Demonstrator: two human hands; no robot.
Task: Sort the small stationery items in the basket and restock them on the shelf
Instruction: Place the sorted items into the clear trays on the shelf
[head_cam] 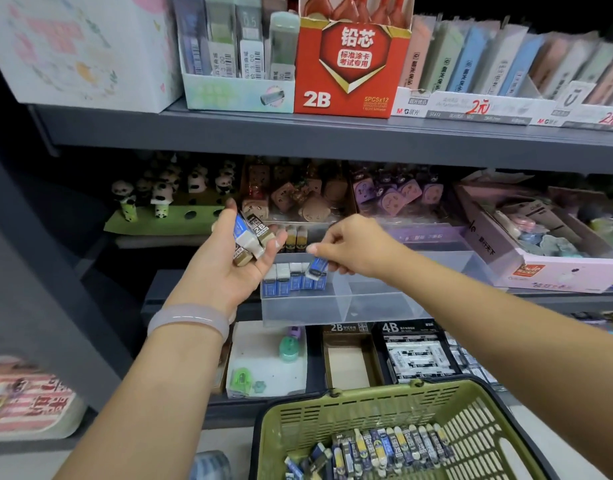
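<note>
Right hand [358,249] pinches a blue-sleeved eraser [317,266] between thumb and fingers, at the right end of the row of blue erasers [289,279] standing in the left part of the clear bin [350,303] on the middle shelf. Left hand [236,261], palm up, fingers curled loosely round a handful of erasers [252,237], blue and brown 2B sleeves. I see the green basket [395,410] near right, more erasers lying in its bottom.
</note>
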